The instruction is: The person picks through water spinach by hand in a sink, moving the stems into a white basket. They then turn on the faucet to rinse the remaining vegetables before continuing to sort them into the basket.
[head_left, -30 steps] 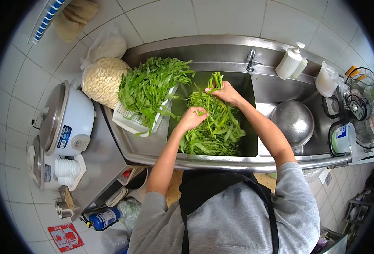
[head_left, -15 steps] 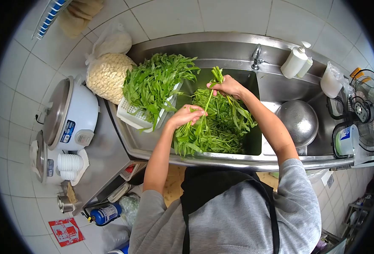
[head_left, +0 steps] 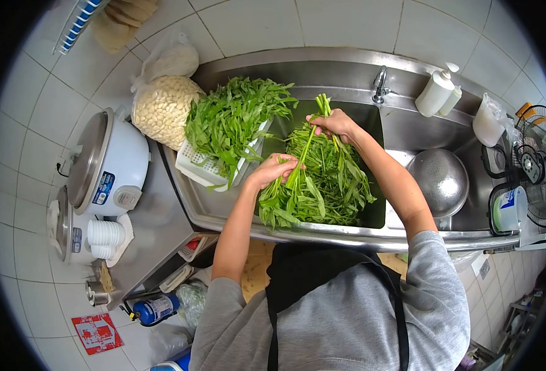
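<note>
My right hand [head_left: 335,125] is closed round a bunch of water spinach [head_left: 322,106], its cut stem ends sticking up above the fingers. Leaves of that bunch hang below, over the sink. Lower and to the left, my left hand [head_left: 277,169] pinches a leafy stem that runs up to the right hand. Beneath both hands, a heap of loose greens [head_left: 332,191] fills much of the left sink basin [head_left: 372,154]. More leafy greens [head_left: 233,120] are piled on a white perforated basket [head_left: 196,164] at the basin's left.
A metal colander [head_left: 438,179] lies upside down in the right basin. The tap [head_left: 380,83] stands behind, with pump bottles [head_left: 435,91] to its right. A bag of pale beans or nuts [head_left: 165,111] and a large rice cooker [head_left: 115,164] are at left.
The camera view has shifted slightly. Both hands keep their grips in nearly the same places, and the stem between them has changed position a little.
</note>
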